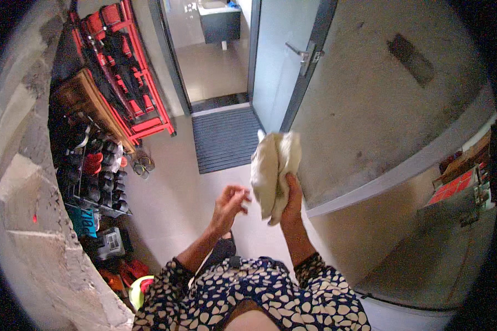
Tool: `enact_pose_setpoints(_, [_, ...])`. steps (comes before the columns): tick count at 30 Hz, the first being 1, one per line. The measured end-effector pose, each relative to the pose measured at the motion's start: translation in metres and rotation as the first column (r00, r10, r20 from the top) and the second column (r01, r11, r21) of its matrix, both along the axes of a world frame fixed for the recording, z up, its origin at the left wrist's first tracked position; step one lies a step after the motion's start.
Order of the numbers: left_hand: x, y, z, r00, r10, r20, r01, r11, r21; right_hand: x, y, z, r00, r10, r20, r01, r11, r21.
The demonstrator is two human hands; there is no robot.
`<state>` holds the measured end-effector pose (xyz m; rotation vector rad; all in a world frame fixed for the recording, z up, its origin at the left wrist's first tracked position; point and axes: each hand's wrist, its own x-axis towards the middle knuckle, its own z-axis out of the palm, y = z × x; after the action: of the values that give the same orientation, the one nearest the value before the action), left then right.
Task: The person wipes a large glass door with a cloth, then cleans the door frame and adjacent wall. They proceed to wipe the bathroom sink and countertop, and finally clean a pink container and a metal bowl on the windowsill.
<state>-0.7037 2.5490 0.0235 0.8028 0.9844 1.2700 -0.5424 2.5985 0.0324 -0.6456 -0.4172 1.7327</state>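
Observation:
My right hand point(291, 203) grips a folded cream cloth point(268, 171) and holds it up in front of me. The thumb lies against the near side of the cloth, and the other fingers are hidden behind it. The cloth hangs in thick, upright folds. Just left of it, my left hand point(225, 212) is raised with loosely bent, parted fingers. It holds nothing I can see and stays a little apart from the cloth.
A ribbed dark mat point(226, 138) lies before an open doorway with a frosted door point(284, 55). Red folded metal frames point(132, 71) lean on the left wall, beside a rack of shoes point(96, 171). A grey wall point(381, 110) stands at right.

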Motion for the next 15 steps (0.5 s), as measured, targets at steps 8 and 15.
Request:
enact_pose_setpoints(8, [0.021, 0.176, 0.066, 0.982, -0.052, -0.180, 0.083, 0.982, 0.168, 0.000, 0.143, 0.049, 0.993, -0.067, -0.093, 0.071, 0.996, 0.049])
enact_pose_setpoints(15, [0.022, 0.338, 0.046, 0.798, -0.150, 0.584, 0.279, 0.950, -0.138, 0.017, 0.286, 0.046, 0.992, -0.043, -0.119, 0.048, 0.998, 0.042])
